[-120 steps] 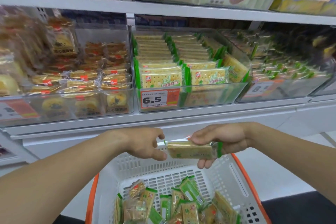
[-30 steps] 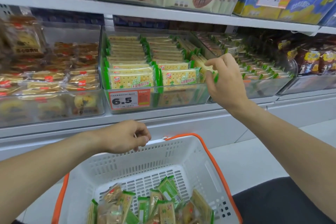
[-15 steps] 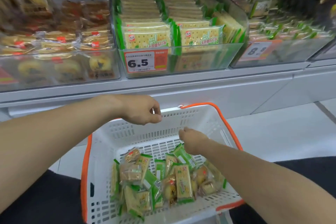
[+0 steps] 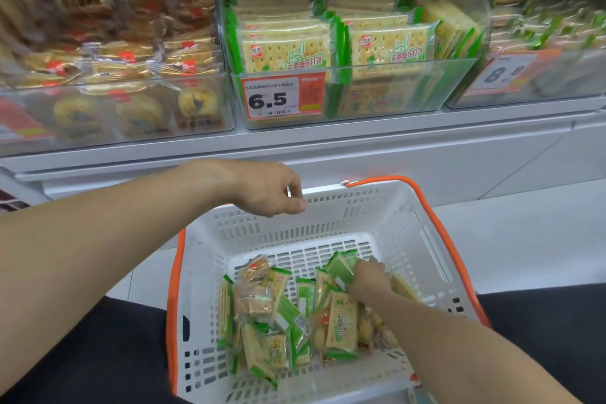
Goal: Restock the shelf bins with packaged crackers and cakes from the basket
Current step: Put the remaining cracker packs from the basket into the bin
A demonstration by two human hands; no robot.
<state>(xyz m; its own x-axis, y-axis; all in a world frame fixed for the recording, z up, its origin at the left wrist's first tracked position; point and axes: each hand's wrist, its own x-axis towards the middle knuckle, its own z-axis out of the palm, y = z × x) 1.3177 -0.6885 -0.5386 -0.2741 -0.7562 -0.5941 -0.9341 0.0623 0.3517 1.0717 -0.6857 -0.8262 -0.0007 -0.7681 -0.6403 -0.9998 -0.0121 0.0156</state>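
Observation:
A white basket (image 4: 370, 216) with an orange rim sits low in front of me, holding several green cracker packs (image 4: 341, 328) and clear-wrapped cakes (image 4: 254, 300). My right hand (image 4: 369, 277) is down inside it, fingers curled around a tilted green cracker pack (image 4: 341, 267). My left hand (image 4: 272, 190) hovers over the basket's far rim, fingers loosely curled and holding nothing. On the shelf above, the clear cracker bin (image 4: 393, 98) with the 6.5 price tag (image 4: 282, 98) holds rows of the same green packs.
Left of the cracker bin, a clear bin (image 4: 114, 118) holds wrapped cakes and pastries. To the right stands another bin (image 4: 557, 75) of green-edged packs with an orange price tag. A white shelf ledge (image 4: 328, 147) runs between the bins and the basket.
My right hand left the cracker bin, dropped into the basket and now grips a green pack. My view tilted down. The left hand stayed over the basket's far rim.

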